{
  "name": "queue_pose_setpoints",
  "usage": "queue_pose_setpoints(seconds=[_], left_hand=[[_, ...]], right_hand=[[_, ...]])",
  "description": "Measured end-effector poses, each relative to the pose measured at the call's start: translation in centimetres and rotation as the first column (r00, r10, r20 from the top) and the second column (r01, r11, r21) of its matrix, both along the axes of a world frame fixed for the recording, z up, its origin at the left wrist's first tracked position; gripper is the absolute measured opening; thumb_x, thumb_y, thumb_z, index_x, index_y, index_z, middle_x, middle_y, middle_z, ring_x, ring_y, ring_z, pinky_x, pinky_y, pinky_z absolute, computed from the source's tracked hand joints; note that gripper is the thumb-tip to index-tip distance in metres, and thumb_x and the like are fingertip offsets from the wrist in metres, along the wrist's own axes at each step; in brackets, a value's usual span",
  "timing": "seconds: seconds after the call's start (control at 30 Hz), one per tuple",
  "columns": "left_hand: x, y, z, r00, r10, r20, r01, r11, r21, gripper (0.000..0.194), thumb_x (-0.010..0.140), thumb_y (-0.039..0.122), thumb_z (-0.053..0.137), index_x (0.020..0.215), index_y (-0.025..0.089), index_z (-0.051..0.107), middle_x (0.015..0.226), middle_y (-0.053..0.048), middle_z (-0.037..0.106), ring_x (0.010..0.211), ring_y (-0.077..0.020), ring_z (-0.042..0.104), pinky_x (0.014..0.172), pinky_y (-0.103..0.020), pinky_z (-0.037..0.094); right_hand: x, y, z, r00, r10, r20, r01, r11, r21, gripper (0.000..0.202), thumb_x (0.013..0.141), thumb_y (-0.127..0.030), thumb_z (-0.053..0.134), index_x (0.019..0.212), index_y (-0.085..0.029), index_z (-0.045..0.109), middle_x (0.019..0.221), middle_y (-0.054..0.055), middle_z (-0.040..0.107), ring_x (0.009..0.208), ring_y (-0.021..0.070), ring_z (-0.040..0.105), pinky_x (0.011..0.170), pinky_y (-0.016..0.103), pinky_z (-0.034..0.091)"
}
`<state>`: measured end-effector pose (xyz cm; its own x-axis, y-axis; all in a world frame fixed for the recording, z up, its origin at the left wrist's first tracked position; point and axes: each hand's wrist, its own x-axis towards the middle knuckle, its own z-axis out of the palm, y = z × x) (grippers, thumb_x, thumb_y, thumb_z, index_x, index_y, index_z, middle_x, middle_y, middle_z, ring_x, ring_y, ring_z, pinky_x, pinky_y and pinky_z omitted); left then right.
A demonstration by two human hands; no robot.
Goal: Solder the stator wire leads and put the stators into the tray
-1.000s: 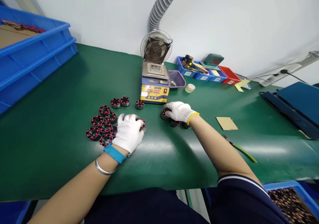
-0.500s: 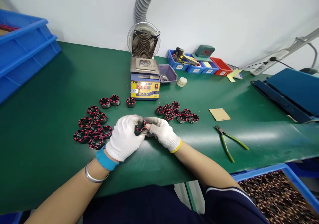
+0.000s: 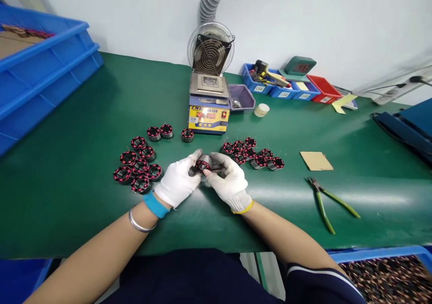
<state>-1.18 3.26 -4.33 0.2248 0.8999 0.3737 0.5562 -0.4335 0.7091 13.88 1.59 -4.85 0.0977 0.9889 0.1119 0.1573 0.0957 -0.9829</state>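
Observation:
Between my two white-gloved hands is a motor stator (image 3: 204, 163), a short dark ring with red marks around its face. My left hand (image 3: 179, 179) closes on its left side with thumb and fingers. From the other side my right hand (image 3: 228, 178) pinches it, thumb at the near lower edge and fingers behind. The stator is tilted, its red-marked face toward me. A group of similar stators (image 3: 140, 165) stands left of my left hand. Beyond my right hand lies a second cluster of stators (image 3: 249, 153), and a single stator (image 3: 187, 135) stands by the yellow-fronted solder pot.
The solder pot (image 3: 208, 118) stands at the back under a fan and hose. Green-handled cutters (image 3: 322, 209) and a cardboard square (image 3: 316, 161) lie on the right. Small bins (image 3: 281, 92) line the wall. Blue crates (image 3: 50, 76) rise at left; a filled tray (image 3: 388, 268) sits lower right.
The stator has turned in my hands, so its outer side now shows above the tilted face. Both hands still hold it. The whole view has shifted, with the table things appearing farther right.

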Motion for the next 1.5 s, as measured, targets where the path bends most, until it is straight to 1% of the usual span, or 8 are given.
queue_pose_setpoints(seconds=[0.13, 0.3, 0.43, 0.63, 0.83, 1.1, 1.37, 1.5], left_hand=[[-0.8, -0.1, 1.9, 0.991, -0.103, 0.089, 0.124, 0.952, -0.279, 0.019, 0.074, 0.028, 0.053, 0.077, 0.016, 0.067, 0.074, -0.005, 0.070, 0.067, -0.0189, 0.065, 0.063, -0.028, 0.053], [-3.0, -0.2, 4.3, 0.844, -0.159, 0.512, 0.452, 0.724, -0.520, 0.018, 0.068, 0.032, 0.061, 0.071, 0.014, 0.063, 0.046, 0.001, 0.055, 0.035, -0.0106, 0.043, 0.034, -0.020, 0.033], [-2.7, 0.0, 3.7, 0.795, -0.050, 0.605, 0.309, 0.891, -0.333, 0.035, 0.075, 0.047, 0.058, 0.082, 0.013, 0.061, 0.059, -0.002, 0.060, 0.045, -0.0117, 0.051, 0.040, -0.020, 0.037], [-0.3, -1.0, 2.9, 0.909, -0.042, 0.414, 0.205, 0.912, -0.357, 0.024, 0.077, 0.038, 0.059, 0.069, 0.015, 0.060, 0.057, 0.000, 0.057, 0.048, -0.0101, 0.047, 0.046, -0.021, 0.039], [-2.3, -1.1, 3.6, 0.671, 0.077, 0.738, 0.239, 0.919, -0.313, 0.033, 0.080, 0.046, 0.055, 0.064, 0.018, 0.053, 0.052, 0.002, 0.051, 0.040, -0.0096, 0.042, 0.037, -0.021, 0.028], [-0.1, -2.0, 3.7, 0.926, -0.024, 0.378, 0.200, 0.878, -0.434, 0.023, 0.074, 0.036, 0.064, 0.063, 0.016, 0.058, 0.054, 0.001, 0.057, 0.045, -0.0092, 0.046, 0.043, -0.020, 0.037], [-2.1, -2.9, 4.9, 0.585, 0.064, 0.808, 0.293, 0.913, -0.284, 0.028, 0.074, 0.042, 0.069, 0.068, 0.018, 0.055, 0.060, 0.003, 0.056, 0.042, -0.0081, 0.046, 0.037, -0.020, 0.034], [-1.1, -2.6, 4.1, 0.636, 0.148, 0.758, 0.268, 0.878, -0.396, 0.033, 0.081, 0.050, 0.057, 0.076, 0.017, 0.056, 0.058, 0.000, 0.057, 0.043, -0.0103, 0.048, 0.037, -0.020, 0.034]], right_hand=[[0.5, 0.1, 0.1, 1.000, 0.000, 0.012, -0.001, 0.999, 0.054, 0.046, 0.066, -0.030, 0.070, 0.110, -0.019, 0.061, 0.098, 0.006, 0.069, 0.076, 0.0169, 0.066, 0.075, 0.034, 0.058], [0.8, 0.5, 1.3, 0.989, -0.063, -0.134, 0.065, 0.998, 0.011, 0.046, 0.061, -0.031, 0.072, 0.103, -0.019, 0.059, 0.090, 0.005, 0.070, 0.070, 0.0154, 0.064, 0.063, 0.030, 0.057], [0.8, 0.2, 1.9, 0.977, -0.051, -0.205, 0.050, 0.999, -0.010, 0.047, 0.058, -0.031, 0.074, 0.101, -0.018, 0.059, 0.089, 0.005, 0.069, 0.068, 0.0146, 0.063, 0.057, 0.028, 0.056], [0.3, -0.3, 2.0, 0.972, 0.012, -0.234, -0.027, 0.998, -0.058, 0.045, 0.058, -0.029, 0.074, 0.099, -0.018, 0.059, 0.083, 0.004, 0.069, 0.066, 0.0141, 0.063, 0.059, 0.028, 0.056], [0.3, -0.4, 2.4, 0.967, -0.027, -0.254, 0.007, 0.997, -0.076, 0.047, 0.059, -0.032, 0.076, 0.101, -0.018, 0.060, 0.087, 0.006, 0.069, 0.073, 0.0170, 0.065, 0.067, 0.033, 0.057], [0.4, -0.3, 1.8, 0.975, 0.007, -0.221, -0.011, 1.000, -0.016, 0.047, 0.060, -0.035, 0.077, 0.101, -0.018, 0.061, 0.083, 0.005, 0.069, 0.068, 0.0143, 0.064, 0.063, 0.029, 0.056], [0.8, 0.3, 2.8, 0.961, -0.037, -0.273, 0.039, 0.999, 0.001, 0.045, 0.061, -0.034, 0.076, 0.101, -0.019, 0.059, 0.087, 0.005, 0.069, 0.074, 0.0175, 0.065, 0.068, 0.034, 0.057], [1.9, 3.5, 4.4, 0.990, -0.056, -0.131, 0.070, 0.991, 0.111, 0.044, 0.064, -0.036, 0.072, 0.102, -0.018, 0.059, 0.091, 0.006, 0.068, 0.074, 0.0171, 0.064, 0.067, 0.034, 0.057]])
